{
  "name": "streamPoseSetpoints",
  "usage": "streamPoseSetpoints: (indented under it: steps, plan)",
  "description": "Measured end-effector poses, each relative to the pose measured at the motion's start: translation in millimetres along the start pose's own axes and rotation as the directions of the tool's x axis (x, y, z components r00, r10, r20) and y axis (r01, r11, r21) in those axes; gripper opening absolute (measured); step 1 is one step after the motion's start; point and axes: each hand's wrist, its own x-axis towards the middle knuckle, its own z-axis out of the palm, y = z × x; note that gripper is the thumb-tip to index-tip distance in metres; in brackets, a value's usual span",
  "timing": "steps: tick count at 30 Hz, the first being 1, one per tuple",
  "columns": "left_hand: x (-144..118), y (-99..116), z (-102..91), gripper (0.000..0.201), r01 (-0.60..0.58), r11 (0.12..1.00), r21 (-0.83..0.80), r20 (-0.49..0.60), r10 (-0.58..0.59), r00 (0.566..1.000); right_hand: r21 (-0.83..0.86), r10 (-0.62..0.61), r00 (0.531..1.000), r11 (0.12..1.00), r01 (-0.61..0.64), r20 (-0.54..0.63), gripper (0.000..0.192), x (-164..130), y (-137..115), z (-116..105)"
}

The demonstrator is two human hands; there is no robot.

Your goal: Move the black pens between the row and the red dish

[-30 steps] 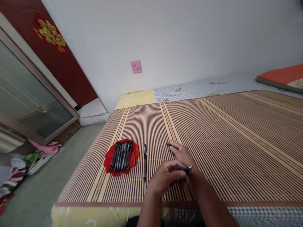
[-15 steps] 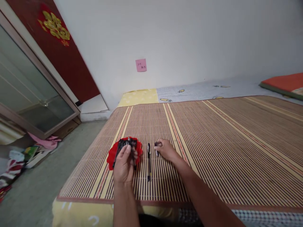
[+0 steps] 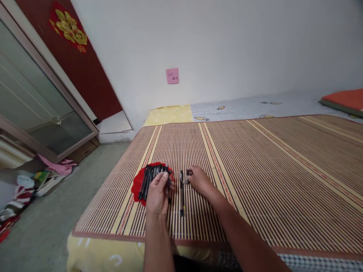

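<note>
My left hand (image 3: 158, 192) is closed around a dark pen (image 3: 169, 199), held nearly upright with its silvery tip pointing away. It is over the right side of a red scallop-edged dish (image 3: 136, 184), on which several black pens (image 3: 146, 183) lie side by side. To the right of that hand, a black pen with a clear barrel (image 3: 182, 194) lies lengthwise on the striped mat. My right hand (image 3: 199, 179) rests just beyond this pen, its fingers pinched on a small dark piece that looks like a pen cap (image 3: 187, 177), partly hidden by the fingers.
The striped bamboo mat (image 3: 227, 166) covers a bed against a white wall, where a pink note (image 3: 172, 76) is stuck. An orange folded item (image 3: 344, 101) lies at the far right. Clothes (image 3: 21, 196) lie on the floor at left, by a glass door (image 3: 42, 94).
My left hand has shifted right, uncovering more pens on the red dish, and still holds a pen. My right hand stays nearly in place. The view has turned slightly left.
</note>
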Motion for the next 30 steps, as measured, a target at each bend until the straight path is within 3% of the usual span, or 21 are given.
streamPoseSetpoints:
  steps: [4, 9, 14, 23, 30]
  plan:
    - [-0.1, -1.2, 1.6, 0.046, -0.01, 1.0, 0.0, 0.012, 0.01, 1.0, -0.081, -0.1, 0.994, 0.991, 0.103, 0.048, 0.043, -6.0, 2.6, -2.0]
    - [-0.2, -2.1, 3.4, 0.049, 0.012, 1.0, 0.01, 0.012, -0.012, 1.0, -0.108, -0.132, 0.991, 0.985, 0.135, 0.039, 0.03, -5.0, 1.5, 0.5]
    - [0.1, -2.5, 4.2, 0.05, 0.012, 1.0, 0.005, 0.008, -0.012, 1.0, -0.086, -0.158, 0.986, 0.983, 0.163, 0.059, 0.036, -5.5, 6.0, 1.4]
    - [0.6, -6.1, 2.9, 0.048, 0.014, 1.0, 0.012, 0.028, -0.015, 0.999, -0.08, -0.151, 0.987, 0.985, 0.155, 0.047, 0.026, -4.2, 4.2, 2.4]
    - [2.1, -8.1, 5.3, 0.049, 0.029, 1.0, 0.012, 0.026, -0.029, 0.999, -0.043, -0.126, 0.99, 0.991, 0.129, 0.056, 0.038, -5.6, 6.0, 3.1]
